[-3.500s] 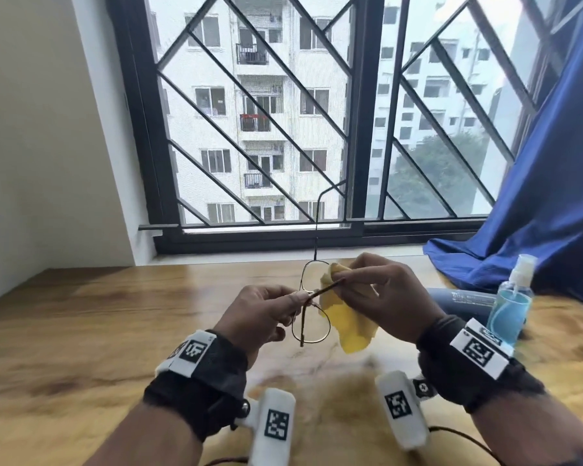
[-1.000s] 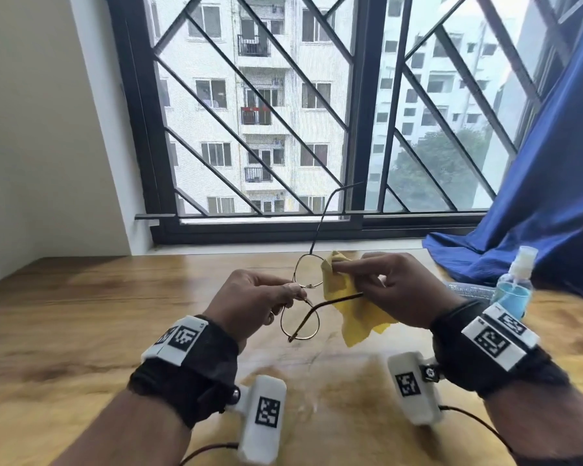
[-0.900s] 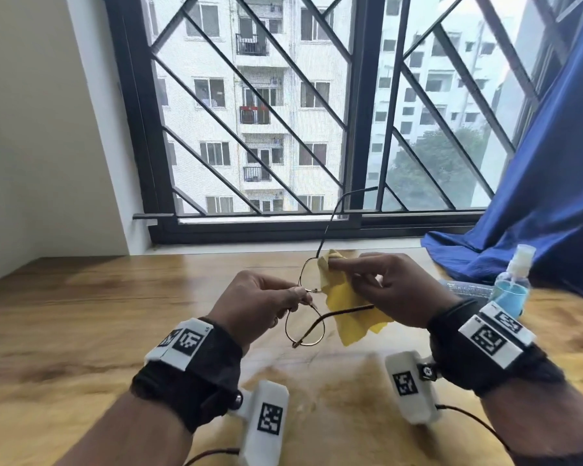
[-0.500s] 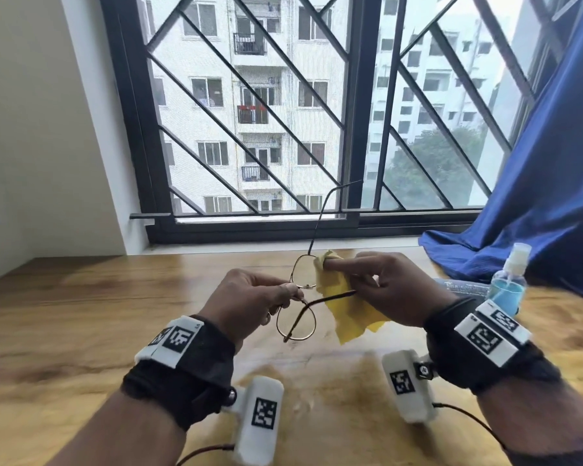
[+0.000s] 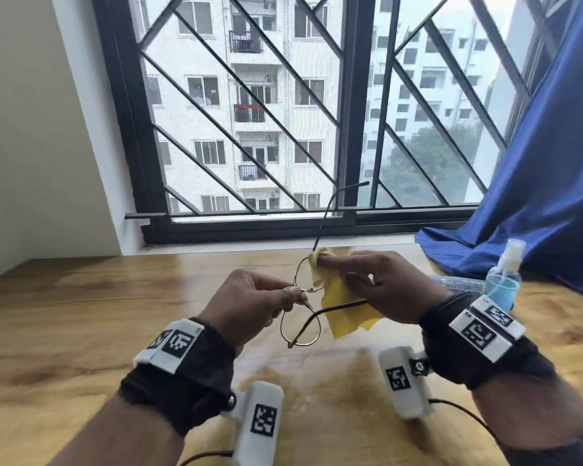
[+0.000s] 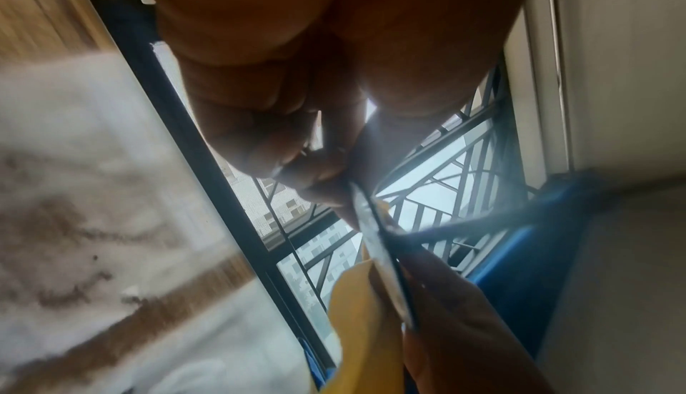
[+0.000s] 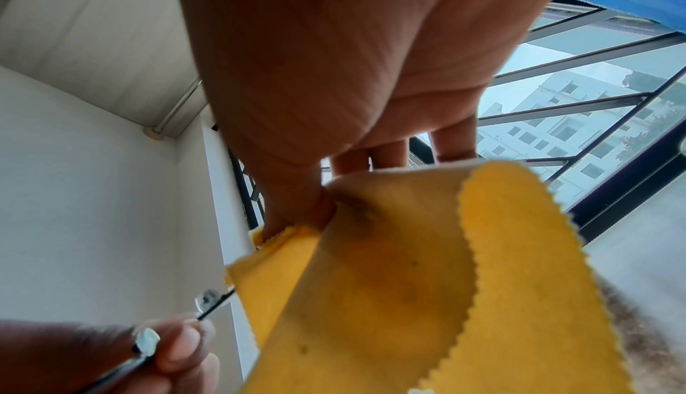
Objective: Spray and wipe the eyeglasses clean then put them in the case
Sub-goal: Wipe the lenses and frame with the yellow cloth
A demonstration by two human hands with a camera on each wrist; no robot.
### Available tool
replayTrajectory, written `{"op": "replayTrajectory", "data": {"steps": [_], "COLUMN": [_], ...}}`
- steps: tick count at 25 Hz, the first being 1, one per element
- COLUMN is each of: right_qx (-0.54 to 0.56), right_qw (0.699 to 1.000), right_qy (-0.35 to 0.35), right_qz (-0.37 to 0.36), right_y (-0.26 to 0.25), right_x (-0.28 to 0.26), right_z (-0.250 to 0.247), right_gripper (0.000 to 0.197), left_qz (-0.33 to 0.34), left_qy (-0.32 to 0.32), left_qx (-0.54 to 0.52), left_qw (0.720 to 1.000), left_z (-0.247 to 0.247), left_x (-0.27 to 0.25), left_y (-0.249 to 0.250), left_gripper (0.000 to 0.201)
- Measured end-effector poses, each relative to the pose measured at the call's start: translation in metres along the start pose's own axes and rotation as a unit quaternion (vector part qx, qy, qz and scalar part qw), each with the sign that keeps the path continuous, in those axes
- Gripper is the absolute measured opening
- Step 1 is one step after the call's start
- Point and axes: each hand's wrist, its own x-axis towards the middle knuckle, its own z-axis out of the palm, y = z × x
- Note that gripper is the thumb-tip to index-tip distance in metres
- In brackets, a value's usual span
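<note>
Thin wire-rimmed eyeglasses (image 5: 300, 326) hang in the air above the wooden table (image 5: 81, 314), their temples unfolded. My left hand (image 5: 249, 307) pinches the frame at the bridge between thumb and fingertips; the same pinch appears in the right wrist view (image 7: 163, 347). My right hand (image 5: 381, 284) pinches the far lens through a yellow cloth (image 5: 342, 306), thumb and forefinger on either side. The cloth (image 7: 408, 283) hangs in folds below that hand. The lens (image 6: 386, 256) appears edge-on in the left wrist view. A spray bottle (image 5: 504, 280) with blue liquid stands at the right.
A pale blue case-like object (image 5: 458, 283) lies behind my right hand, next to the bottle. A blue curtain (image 5: 535, 196) drapes onto the table at the far right. A barred window (image 5: 283, 112) closes off the back edge.
The right hand has shifted the cloth slightly over the far lens, and the glasses have tilted a little between frames. Both hands keep their hold.
</note>
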Motion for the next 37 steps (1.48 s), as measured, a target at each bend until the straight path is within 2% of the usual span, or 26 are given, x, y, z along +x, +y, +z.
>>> {"op": "replayTrajectory", "data": {"steps": [2, 8, 14, 19, 25, 31, 35, 37], "right_qx": [-0.001, -0.005, -0.011, -0.010, 0.004, -0.011, -0.001, 0.004], "right_qw": [1.000, 1.000, 1.000, 0.999, 0.999, 0.999, 0.999, 0.999], "right_qy": [0.000, -0.016, -0.013, -0.019, -0.019, -0.023, -0.025, -0.024], "right_qz": [-0.001, 0.022, 0.019, 0.031, 0.030, 0.038, 0.038, 0.037], "right_y": [0.000, 0.000, -0.001, 0.001, -0.002, -0.004, -0.013, -0.014], "right_x": [0.000, 0.000, 0.000, 0.000, 0.002, 0.001, 0.000, 0.001], "right_z": [-0.001, 0.001, 0.000, 0.002, 0.006, 0.004, 0.002, 0.002], "right_gripper": [0.056, 0.054, 0.058, 0.055, 0.060, 0.058, 0.061, 0.060], "left_qz": [0.000, -0.016, -0.010, -0.016, -0.005, -0.023, 0.008, 0.011], "left_qy": [-0.012, 0.049, -0.012, 0.049, -0.020, 0.066, -0.003, -0.009], "left_qx": [0.003, -0.023, -0.002, -0.027, 0.025, -0.029, 0.024, 0.037], "left_qw": [1.000, 0.998, 1.000, 0.998, 0.999, 0.997, 1.000, 0.999], "left_z": [0.005, -0.009, 0.007, -0.009, 0.007, -0.011, 0.000, 0.007], "left_x": [-0.002, 0.004, -0.001, 0.005, -0.003, 0.003, -0.003, -0.004], "left_y": [0.000, 0.001, -0.003, -0.001, -0.002, 0.003, 0.001, 0.001], "left_gripper": [0.014, 0.020, 0.014, 0.017, 0.014, 0.013, 0.013, 0.014]}}
